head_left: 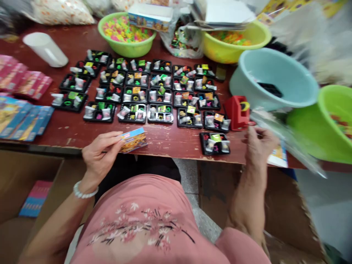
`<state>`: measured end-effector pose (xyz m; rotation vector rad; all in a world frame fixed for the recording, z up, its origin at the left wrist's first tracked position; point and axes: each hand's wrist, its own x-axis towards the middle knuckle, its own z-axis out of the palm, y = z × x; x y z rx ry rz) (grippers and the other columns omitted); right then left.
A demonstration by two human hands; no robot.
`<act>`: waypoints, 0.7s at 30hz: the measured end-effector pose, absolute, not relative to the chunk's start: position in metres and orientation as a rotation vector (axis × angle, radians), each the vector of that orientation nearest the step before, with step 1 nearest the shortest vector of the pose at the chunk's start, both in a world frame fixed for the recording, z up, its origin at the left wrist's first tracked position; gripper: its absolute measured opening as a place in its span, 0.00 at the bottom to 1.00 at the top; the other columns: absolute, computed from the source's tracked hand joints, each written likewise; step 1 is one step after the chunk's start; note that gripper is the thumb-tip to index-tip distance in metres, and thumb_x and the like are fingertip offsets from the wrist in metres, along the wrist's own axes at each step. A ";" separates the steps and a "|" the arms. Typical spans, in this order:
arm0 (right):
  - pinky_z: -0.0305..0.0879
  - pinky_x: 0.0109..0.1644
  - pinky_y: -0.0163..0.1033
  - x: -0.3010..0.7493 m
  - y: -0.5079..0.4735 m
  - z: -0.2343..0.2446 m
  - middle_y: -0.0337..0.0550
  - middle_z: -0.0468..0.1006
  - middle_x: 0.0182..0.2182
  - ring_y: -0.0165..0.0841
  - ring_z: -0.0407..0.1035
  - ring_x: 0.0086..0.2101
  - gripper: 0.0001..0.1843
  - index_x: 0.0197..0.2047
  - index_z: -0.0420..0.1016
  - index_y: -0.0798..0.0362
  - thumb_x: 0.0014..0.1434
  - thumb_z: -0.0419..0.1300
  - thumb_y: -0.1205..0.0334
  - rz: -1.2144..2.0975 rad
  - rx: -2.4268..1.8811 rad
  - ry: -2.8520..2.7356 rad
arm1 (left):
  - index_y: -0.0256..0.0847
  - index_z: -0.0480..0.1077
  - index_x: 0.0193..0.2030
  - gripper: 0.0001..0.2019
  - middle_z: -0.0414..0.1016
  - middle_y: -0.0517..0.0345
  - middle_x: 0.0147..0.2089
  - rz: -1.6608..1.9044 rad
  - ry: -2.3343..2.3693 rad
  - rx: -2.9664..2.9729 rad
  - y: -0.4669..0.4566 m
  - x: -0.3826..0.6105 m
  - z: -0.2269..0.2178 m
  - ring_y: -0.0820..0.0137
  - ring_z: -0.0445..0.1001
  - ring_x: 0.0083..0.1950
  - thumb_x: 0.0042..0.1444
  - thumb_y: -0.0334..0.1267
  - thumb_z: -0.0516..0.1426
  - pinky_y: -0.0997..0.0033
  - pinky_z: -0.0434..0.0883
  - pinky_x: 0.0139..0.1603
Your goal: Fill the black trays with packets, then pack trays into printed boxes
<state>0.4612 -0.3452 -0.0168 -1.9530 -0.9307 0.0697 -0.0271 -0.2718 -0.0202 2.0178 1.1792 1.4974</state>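
Note:
My left hand (101, 156) pinches a small blue printed cardboard box (134, 140) at its left end, over the table's front edge. On the right, my right hand (260, 143) is at the front of a red tape dispenser (238, 113) with a yellow core. Its thumb and fingers are drawn together; what lies between them is too small to make out. Between my hands sit rows of black compartment trays (161, 113) with wrapped pieces and small bright plastic items. One black tray (215, 143) lies nearest the edge, left of my right hand.
Stacked pink boxes (23, 79) and blue boxes (23, 117) line the left. A white cup (45, 49) lies tilted behind them. Along the back and right are a green bowl (126, 47), yellow bowl (220, 53), light-blue basin (275, 79) and green basin (310, 135). Cardboard cartons (24, 165) stand below.

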 end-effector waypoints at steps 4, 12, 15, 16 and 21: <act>0.67 0.32 0.41 0.341 -0.330 0.013 0.43 0.82 0.33 0.32 0.69 0.26 0.04 0.40 0.85 0.48 0.61 0.71 0.59 0.490 -1.536 -0.984 | 0.44 0.82 0.42 0.03 0.88 0.54 0.47 1.477 1.165 2.014 -0.269 -0.024 -0.014 0.65 0.87 0.47 0.63 0.38 0.68 0.64 0.84 0.49; 0.78 0.53 0.47 0.154 -0.297 0.010 0.45 0.88 0.43 0.40 0.82 0.43 0.08 0.45 0.87 0.46 0.69 0.64 0.58 0.752 -1.262 -1.519 | 0.45 0.83 0.48 0.06 0.87 0.52 0.51 1.399 1.101 2.126 -0.275 -0.028 -0.011 0.67 0.86 0.51 0.68 0.35 0.63 0.66 0.83 0.55; 0.79 0.52 0.46 0.151 -0.296 0.007 0.47 0.88 0.43 0.40 0.82 0.41 0.09 0.48 0.87 0.47 0.69 0.64 0.60 0.597 -1.355 -1.566 | 0.45 0.82 0.48 0.07 0.87 0.52 0.50 1.462 1.059 2.261 -0.273 -0.030 -0.017 0.68 0.86 0.50 0.69 0.34 0.62 0.69 0.83 0.54; 0.79 0.51 0.46 0.152 -0.297 0.007 0.47 0.88 0.42 0.39 0.82 0.40 0.10 0.50 0.86 0.48 0.68 0.65 0.59 0.588 -1.379 -1.569 | 0.45 0.82 0.49 0.07 0.87 0.51 0.50 1.472 1.053 2.317 -0.272 -0.031 -0.019 0.68 0.86 0.50 0.69 0.34 0.62 0.69 0.83 0.53; 0.79 0.45 0.43 0.153 -0.300 0.009 0.44 0.87 0.37 0.35 0.80 0.32 0.17 0.58 0.83 0.49 0.67 0.65 0.57 0.682 -1.472 -1.508 | 0.51 0.83 0.50 0.10 0.87 0.53 0.51 1.368 1.065 2.591 -0.265 -0.034 -0.027 0.66 0.86 0.44 0.71 0.36 0.59 0.67 0.82 0.45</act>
